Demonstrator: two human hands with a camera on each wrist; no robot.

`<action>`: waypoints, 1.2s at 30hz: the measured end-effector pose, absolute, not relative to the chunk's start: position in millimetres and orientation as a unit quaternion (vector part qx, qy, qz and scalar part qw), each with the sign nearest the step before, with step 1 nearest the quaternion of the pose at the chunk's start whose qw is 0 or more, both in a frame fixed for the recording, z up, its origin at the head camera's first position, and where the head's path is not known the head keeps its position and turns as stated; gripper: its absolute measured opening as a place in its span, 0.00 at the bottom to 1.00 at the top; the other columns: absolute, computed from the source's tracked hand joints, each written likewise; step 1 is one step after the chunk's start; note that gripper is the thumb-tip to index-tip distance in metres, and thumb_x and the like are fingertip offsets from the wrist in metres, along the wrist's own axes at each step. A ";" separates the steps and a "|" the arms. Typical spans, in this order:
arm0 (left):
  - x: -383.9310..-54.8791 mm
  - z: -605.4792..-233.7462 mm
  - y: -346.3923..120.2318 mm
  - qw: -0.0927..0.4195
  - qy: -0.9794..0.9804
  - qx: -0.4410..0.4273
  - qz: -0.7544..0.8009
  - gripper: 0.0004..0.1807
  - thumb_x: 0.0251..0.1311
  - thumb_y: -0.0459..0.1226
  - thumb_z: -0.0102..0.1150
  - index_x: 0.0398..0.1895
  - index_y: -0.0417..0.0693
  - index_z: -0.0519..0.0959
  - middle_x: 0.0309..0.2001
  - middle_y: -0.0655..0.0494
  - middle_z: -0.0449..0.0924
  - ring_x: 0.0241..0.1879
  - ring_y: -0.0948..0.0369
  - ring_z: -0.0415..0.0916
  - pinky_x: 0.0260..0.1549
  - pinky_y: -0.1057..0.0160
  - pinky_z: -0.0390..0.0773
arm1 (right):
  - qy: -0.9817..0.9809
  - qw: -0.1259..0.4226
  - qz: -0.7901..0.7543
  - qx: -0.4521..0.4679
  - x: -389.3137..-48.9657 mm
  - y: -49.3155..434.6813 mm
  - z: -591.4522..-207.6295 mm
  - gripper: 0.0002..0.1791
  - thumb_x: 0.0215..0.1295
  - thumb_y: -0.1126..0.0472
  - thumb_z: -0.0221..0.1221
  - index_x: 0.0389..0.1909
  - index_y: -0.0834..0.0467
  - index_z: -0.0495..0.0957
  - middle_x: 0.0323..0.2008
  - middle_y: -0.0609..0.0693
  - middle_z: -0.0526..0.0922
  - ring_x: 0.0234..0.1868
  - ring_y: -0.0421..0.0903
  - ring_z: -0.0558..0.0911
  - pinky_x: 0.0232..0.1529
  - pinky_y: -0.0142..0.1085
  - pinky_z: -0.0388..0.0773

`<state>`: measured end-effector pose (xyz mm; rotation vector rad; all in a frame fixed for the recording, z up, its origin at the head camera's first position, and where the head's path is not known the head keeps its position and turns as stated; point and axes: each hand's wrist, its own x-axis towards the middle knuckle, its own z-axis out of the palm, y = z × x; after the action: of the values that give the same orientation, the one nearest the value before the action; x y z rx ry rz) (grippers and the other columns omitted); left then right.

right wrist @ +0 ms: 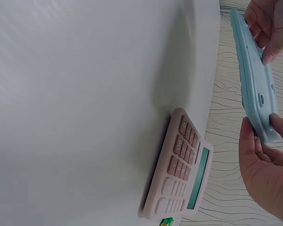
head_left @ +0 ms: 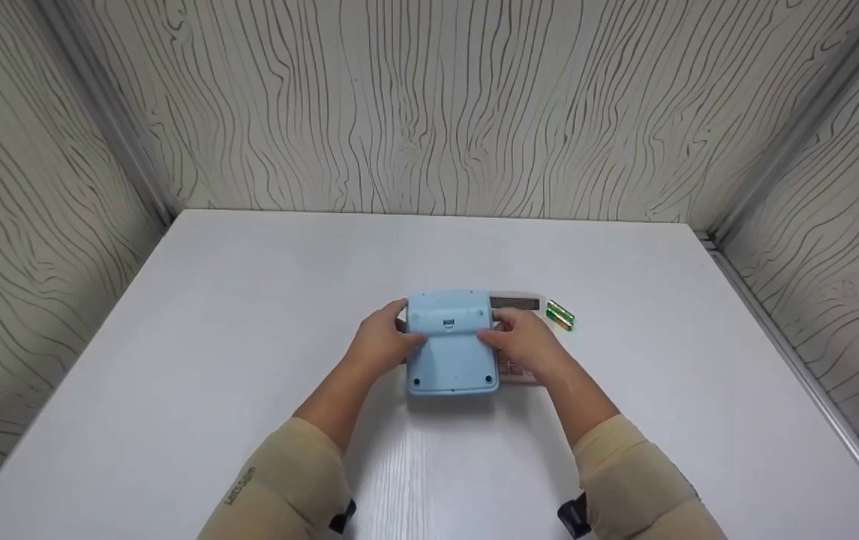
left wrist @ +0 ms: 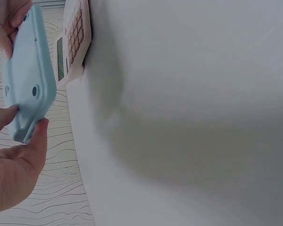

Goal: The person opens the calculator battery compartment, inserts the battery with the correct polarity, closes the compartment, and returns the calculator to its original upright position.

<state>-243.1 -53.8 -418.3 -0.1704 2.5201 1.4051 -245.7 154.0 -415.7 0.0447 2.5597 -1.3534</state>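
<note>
A light blue calculator (head_left: pixel 452 364) is held up over the white table with its back turned toward the head camera. A battery cover with a small latch shows on that back, and dark round feet sit near the lower corners. My left hand (head_left: pixel 380 339) grips its left edge, thumb on the back and fingers curled round behind. On the opposite edge my right hand (head_left: pixel 530 341) holds it the same way. In both wrist views the blue calculator (left wrist: pixel 26 70) hangs above the tabletop; its keys are hidden.
Behind the right hand lies a pink calculator (right wrist: pixel 172 162), keys up and partly covered in the head view. Two green batteries (head_left: pixel 560 320) lie beside its upper right corner. Wood-grain patterned panels (head_left: pixel 429 112) enclose the white table (head_left: pixel 249 285) at the back and sides.
</note>
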 end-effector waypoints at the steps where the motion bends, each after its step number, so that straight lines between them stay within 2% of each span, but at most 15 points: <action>1: -243.0 -418.6 -54.6 0.127 0.865 -0.060 0.481 0.38 0.55 0.38 0.61 0.69 0.51 0.56 0.52 0.47 0.73 0.49 0.55 0.74 0.39 0.62 0.79 | 0.879 0.125 -0.460 0.018 -245.9 153.7 -417.4 0.24 0.60 0.55 0.59 0.56 0.58 0.71 0.45 0.53 0.78 0.44 0.48 0.78 0.46 0.43 0.76; 7: -241.3 -423.4 -58.1 0.142 0.867 -0.069 0.473 0.40 0.53 0.37 0.63 0.68 0.49 0.56 0.49 0.47 0.73 0.46 0.55 0.75 0.38 0.63 0.79 | 0.886 0.135 -0.444 0.021 -245.4 149.1 -429.9 0.22 0.60 0.58 0.59 0.55 0.60 0.72 0.40 0.52 0.78 0.39 0.46 0.77 0.40 0.38 0.78; 15: -236.7 -435.1 -66.0 0.169 0.884 -0.072 0.430 0.40 0.51 0.39 0.65 0.67 0.46 0.58 0.58 0.45 0.70 0.53 0.52 0.71 0.48 0.57 0.74 | 0.891 0.154 -0.427 0.014 -238.2 141.1 -444.8 0.21 0.59 0.59 0.59 0.54 0.60 0.73 0.36 0.50 0.78 0.36 0.45 0.77 0.39 0.37 0.78; 22: -234.5 -442.4 -72.3 0.199 0.889 -0.084 0.404 0.43 0.46 0.37 0.68 0.67 0.45 0.57 0.60 0.44 0.67 0.46 0.54 0.75 0.45 0.57 0.76 | 0.900 0.168 -0.402 0.005 -229.1 134.3 -452.8 0.23 0.57 0.57 0.61 0.53 0.62 0.72 0.33 0.50 0.76 0.33 0.44 0.76 0.33 0.34 0.77; 27: -229.4 -447.9 -72.9 0.210 0.892 -0.064 0.396 0.49 0.42 0.35 0.71 0.69 0.44 0.54 0.61 0.42 0.65 0.54 0.49 0.71 0.51 0.53 0.72 | 0.904 0.180 -0.389 0.000 -222.4 131.7 -457.9 0.22 0.57 0.57 0.61 0.52 0.62 0.73 0.33 0.50 0.78 0.32 0.44 0.77 0.33 0.35 0.78; 31: -227.1 -453.2 -73.5 0.213 0.900 -0.050 0.378 0.47 0.41 0.36 0.71 0.67 0.43 0.57 0.60 0.43 0.68 0.57 0.47 0.68 0.56 0.50 0.67 | 0.909 0.183 -0.375 -0.002 -219.2 130.2 -460.4 0.20 0.57 0.57 0.61 0.50 0.61 0.75 0.32 0.49 0.78 0.31 0.44 0.77 0.32 0.34 0.78; 36: -225.9 -459.2 -74.0 0.217 0.900 -0.054 0.373 0.44 0.38 0.37 0.73 0.62 0.41 0.63 0.53 0.44 0.73 0.50 0.50 0.73 0.51 0.52 0.72 | 0.921 0.175 -0.349 -0.006 -218.5 129.0 -461.4 0.20 0.56 0.57 0.62 0.48 0.62 0.76 0.34 0.49 0.77 0.31 0.44 0.76 0.32 0.35 0.77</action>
<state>-225.9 -74.0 -459.2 -0.1509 2.4946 1.0345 -218.5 129.0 -461.4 -0.0165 2.6088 -0.9893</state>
